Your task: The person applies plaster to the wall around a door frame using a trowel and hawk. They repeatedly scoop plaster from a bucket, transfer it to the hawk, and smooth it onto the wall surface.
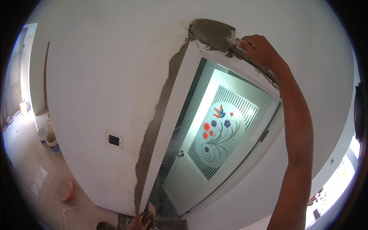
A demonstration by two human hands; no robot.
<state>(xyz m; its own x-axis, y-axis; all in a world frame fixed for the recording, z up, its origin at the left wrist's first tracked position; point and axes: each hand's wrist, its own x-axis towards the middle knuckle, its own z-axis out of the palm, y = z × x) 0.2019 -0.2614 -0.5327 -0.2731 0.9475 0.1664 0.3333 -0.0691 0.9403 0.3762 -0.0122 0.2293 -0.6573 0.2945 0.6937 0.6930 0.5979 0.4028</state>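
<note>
My right hand (260, 49) is closed around the handle of a trowel (214, 34). The mortar-coated blade lies against the wall at the top left corner of a white door frame (170, 111). Wet grey mortar (154, 124) runs down the frame's left side, and rough mortar also follows its top edge under my right hand. At the lower edge my left hand (139, 222) has curled fingers, beside a thin flat brownish piece (152, 210). What that hand grips is mostly hidden.
Inside the frame a white door (186, 168) with a flower-and-bird glass panel stands ajar. An open switch box (114, 140) is set in the white wall (96, 84). Buckets (52, 142) and a red basin (66, 189) stand on the floor at left.
</note>
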